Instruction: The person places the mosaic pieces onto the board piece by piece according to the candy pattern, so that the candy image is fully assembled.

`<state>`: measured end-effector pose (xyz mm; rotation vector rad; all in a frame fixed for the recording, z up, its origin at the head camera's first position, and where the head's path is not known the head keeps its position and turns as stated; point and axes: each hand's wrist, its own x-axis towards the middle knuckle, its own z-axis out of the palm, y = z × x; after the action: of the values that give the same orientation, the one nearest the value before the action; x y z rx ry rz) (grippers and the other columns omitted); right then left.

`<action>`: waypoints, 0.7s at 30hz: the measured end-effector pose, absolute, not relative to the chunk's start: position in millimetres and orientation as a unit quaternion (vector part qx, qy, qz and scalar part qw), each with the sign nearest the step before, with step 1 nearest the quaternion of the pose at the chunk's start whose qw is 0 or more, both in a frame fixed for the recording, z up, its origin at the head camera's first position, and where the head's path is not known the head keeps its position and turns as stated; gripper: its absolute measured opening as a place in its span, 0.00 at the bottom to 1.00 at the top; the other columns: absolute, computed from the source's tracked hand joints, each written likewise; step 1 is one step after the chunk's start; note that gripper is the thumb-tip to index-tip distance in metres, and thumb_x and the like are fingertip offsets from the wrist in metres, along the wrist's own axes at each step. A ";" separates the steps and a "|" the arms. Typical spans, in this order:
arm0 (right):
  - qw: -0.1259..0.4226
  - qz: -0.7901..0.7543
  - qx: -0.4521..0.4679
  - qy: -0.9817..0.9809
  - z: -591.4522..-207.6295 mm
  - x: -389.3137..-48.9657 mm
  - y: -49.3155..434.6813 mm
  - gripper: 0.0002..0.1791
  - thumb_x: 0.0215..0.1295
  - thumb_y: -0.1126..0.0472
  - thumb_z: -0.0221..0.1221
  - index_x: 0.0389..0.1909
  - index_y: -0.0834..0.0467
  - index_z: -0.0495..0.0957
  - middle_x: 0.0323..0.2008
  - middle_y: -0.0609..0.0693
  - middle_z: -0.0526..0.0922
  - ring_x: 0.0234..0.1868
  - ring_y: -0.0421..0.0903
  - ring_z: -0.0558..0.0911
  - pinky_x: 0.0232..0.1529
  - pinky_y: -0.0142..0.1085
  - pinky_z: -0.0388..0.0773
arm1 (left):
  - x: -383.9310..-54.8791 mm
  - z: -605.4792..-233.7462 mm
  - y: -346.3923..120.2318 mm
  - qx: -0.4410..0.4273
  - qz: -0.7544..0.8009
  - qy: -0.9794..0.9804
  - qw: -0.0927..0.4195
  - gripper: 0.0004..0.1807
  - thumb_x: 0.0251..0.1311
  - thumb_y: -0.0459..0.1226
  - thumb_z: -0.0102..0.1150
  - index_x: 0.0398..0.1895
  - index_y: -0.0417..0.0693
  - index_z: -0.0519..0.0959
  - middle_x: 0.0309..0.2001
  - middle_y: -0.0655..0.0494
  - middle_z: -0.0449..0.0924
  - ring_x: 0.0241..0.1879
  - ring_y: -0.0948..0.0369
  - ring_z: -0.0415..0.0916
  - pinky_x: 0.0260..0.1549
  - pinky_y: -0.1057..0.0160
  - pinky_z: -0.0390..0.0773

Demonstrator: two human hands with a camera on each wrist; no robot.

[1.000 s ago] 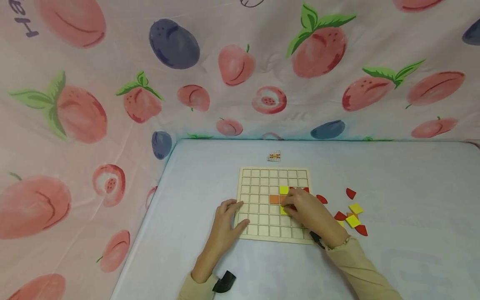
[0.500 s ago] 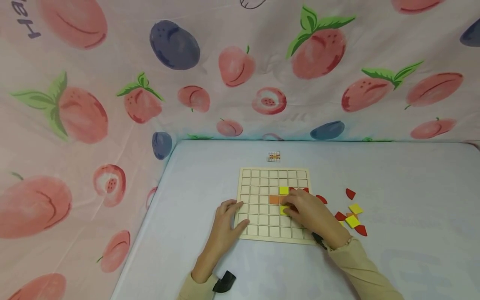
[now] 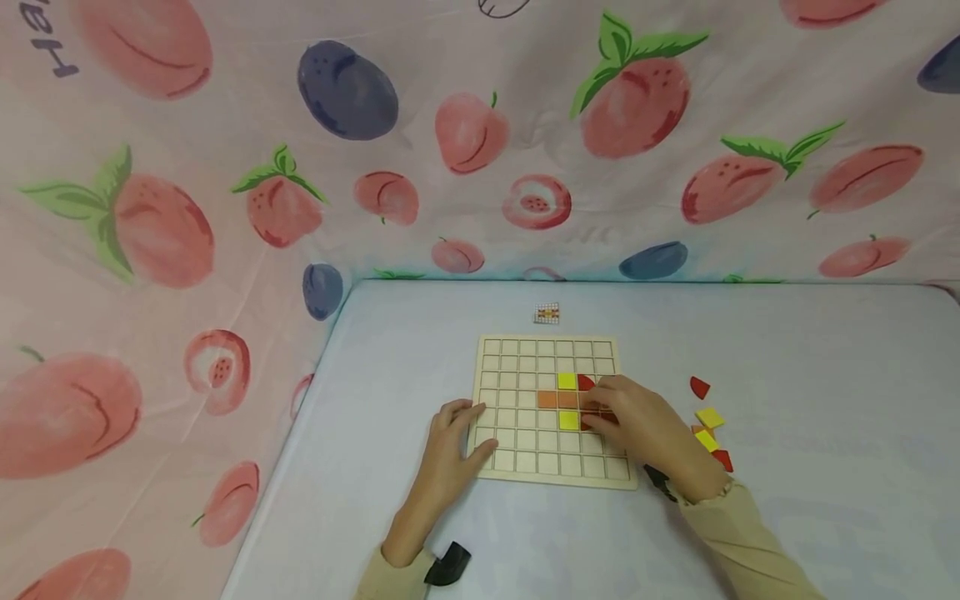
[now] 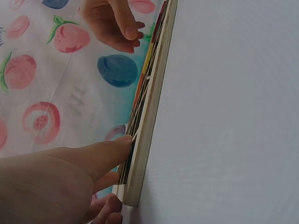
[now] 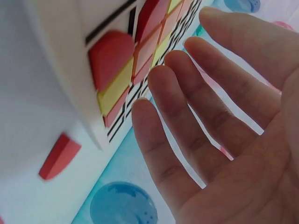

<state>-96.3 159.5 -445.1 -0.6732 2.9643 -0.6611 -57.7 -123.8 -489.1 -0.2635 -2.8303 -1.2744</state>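
A pale wooden grid board point(image 3: 517, 460) lies on the table. My left hand point(image 3: 448, 446) rests at its left edge with loose fingers, the thumb point(image 4: 110, 151) touching the board in the left wrist view. Over the right half is my right hand point(image 3: 645, 425); its fingers point(image 5: 194, 105) look extended, with no piece seen in them. In the grid, two orange squares point(image 3: 548, 399) sit between an upper yellow square point(image 3: 567, 381) and a lower yellow square point(image 3: 569, 420). A red quarter-round piece point(image 3: 586, 382) adjoins the upper yellow one. The right hand partly covers other pieces.
Loose pieces lie right of the board: a red one point(image 3: 700, 387), a yellow square point(image 3: 709, 417) and several more partly behind the right forearm. Behind the board is a small patterned card point(image 3: 547, 313). A fruit-print cloth point(image 3: 480, 217) bounds the back and left.
My right hand has shifted slightly right, uncovering more of the orange squares and red pieces on the board. Its forearm now hides more loose pieces. My left hand has stayed put.
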 end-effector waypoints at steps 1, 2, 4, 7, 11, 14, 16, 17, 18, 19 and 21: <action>0.013 -0.209 -0.219 0.953 -444.4 -95.9 161.8 0.14 0.56 0.56 0.72 0.42 0.56 0.86 0.37 0.46 0.81 0.40 0.45 0.77 0.44 0.42 0.81 | -57.7 -489.0 -123.8 -0.085 -0.409 -0.908 0.014 0.29 0.60 0.39 0.68 0.64 0.42 0.75 0.64 0.46 0.68 0.62 0.49 0.65 0.59 0.46 0.70; 0.011 -0.205 -0.222 0.953 -443.7 -95.4 164.4 0.14 0.56 0.56 0.72 0.42 0.56 0.86 0.36 0.46 0.81 0.39 0.44 0.77 0.43 0.41 0.80 | -57.6 -489.0 -123.9 -0.084 -0.409 -0.909 0.014 0.29 0.60 0.39 0.68 0.64 0.42 0.75 0.64 0.46 0.68 0.62 0.49 0.65 0.59 0.47 0.70; 0.009 -0.196 -0.227 0.954 -442.1 -94.5 169.2 0.14 0.56 0.57 0.73 0.42 0.57 0.87 0.36 0.46 0.81 0.40 0.44 0.77 0.42 0.41 0.80 | -57.6 -489.1 -124.0 -0.085 -0.409 -0.909 0.014 0.29 0.60 0.39 0.68 0.64 0.42 0.75 0.64 0.47 0.68 0.62 0.50 0.65 0.59 0.47 0.70; 0.013 -0.180 -0.229 0.956 -439.5 -92.5 175.7 0.16 0.55 0.56 0.73 0.43 0.57 0.87 0.38 0.47 0.83 0.44 0.46 0.79 0.45 0.42 0.81 | -57.5 -489.4 -124.3 -0.086 -0.410 -0.908 0.015 0.29 0.60 0.39 0.69 0.64 0.42 0.75 0.63 0.47 0.68 0.62 0.50 0.65 0.59 0.47 0.70; 0.020 -0.171 -0.232 0.958 -436.1 -88.7 185.1 0.14 0.55 0.57 0.73 0.42 0.58 0.87 0.39 0.48 0.84 0.45 0.48 0.80 0.48 0.44 0.81 | -57.9 -490.3 -124.6 -0.089 -0.410 -0.908 0.017 0.29 0.60 0.40 0.68 0.65 0.42 0.75 0.63 0.47 0.68 0.61 0.50 0.65 0.59 0.48 0.70; 0.033 -0.174 -0.235 0.956 -434.1 -85.7 193.0 0.14 0.54 0.60 0.73 0.41 0.58 0.86 0.40 0.49 0.84 0.46 0.50 0.80 0.49 0.46 0.81 | -58.2 -491.0 -124.6 -0.088 -0.409 -0.908 0.017 0.29 0.61 0.40 0.68 0.65 0.43 0.75 0.63 0.48 0.68 0.61 0.51 0.65 0.59 0.48 0.70; 0.040 -0.180 -0.242 0.953 -433.3 -83.4 198.8 0.15 0.53 0.61 0.73 0.42 0.59 0.86 0.42 0.50 0.84 0.49 0.52 0.80 0.51 0.48 0.80 | -58.1 -491.1 -124.6 -0.086 -0.408 -0.909 0.016 0.29 0.61 0.40 0.68 0.65 0.43 0.75 0.63 0.48 0.68 0.61 0.51 0.65 0.59 0.48 0.70; 0.042 -0.182 -0.244 0.952 -433.0 -82.1 201.5 0.16 0.53 0.62 0.73 0.43 0.59 0.86 0.42 0.50 0.83 0.49 0.53 0.80 0.51 0.48 0.80 | -58.1 -491.2 -124.6 -0.086 -0.409 -0.908 0.016 0.29 0.61 0.40 0.68 0.65 0.43 0.75 0.63 0.49 0.68 0.61 0.51 0.65 0.59 0.48 0.70; 0.042 -0.182 -0.244 0.951 -432.6 -80.6 204.1 0.17 0.52 0.61 0.74 0.43 0.59 0.86 0.43 0.50 0.83 0.49 0.53 0.80 0.51 0.48 0.80 | -58.0 -491.1 -124.6 -0.085 -0.409 -0.908 0.016 0.29 0.60 0.40 0.68 0.65 0.43 0.75 0.63 0.48 0.68 0.61 0.51 0.65 0.59 0.48 0.70; 0.043 -0.186 -0.247 0.950 -432.0 -79.2 206.7 0.17 0.52 0.61 0.74 0.44 0.59 0.85 0.43 0.50 0.83 0.50 0.53 0.80 0.51 0.48 0.80 | -57.8 -491.0 -124.7 -0.085 -0.409 -0.908 0.016 0.29 0.60 0.40 0.68 0.65 0.43 0.75 0.63 0.48 0.68 0.61 0.51 0.65 0.59 0.48 0.70; 0.045 -0.191 -0.248 0.949 -431.1 -75.8 211.5 0.17 0.51 0.62 0.74 0.44 0.58 0.85 0.43 0.48 0.83 0.48 0.50 0.80 0.49 0.46 0.80 | -57.6 -491.0 -124.9 -0.086 -0.408 -0.909 0.016 0.29 0.60 0.40 0.68 0.65 0.43 0.75 0.63 0.48 0.68 0.61 0.51 0.65 0.59 0.48 0.70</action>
<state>-75.8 211.5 -431.1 -0.7587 2.8988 -0.5825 -57.6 -124.9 -491.0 -0.2670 -2.8265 -1.2682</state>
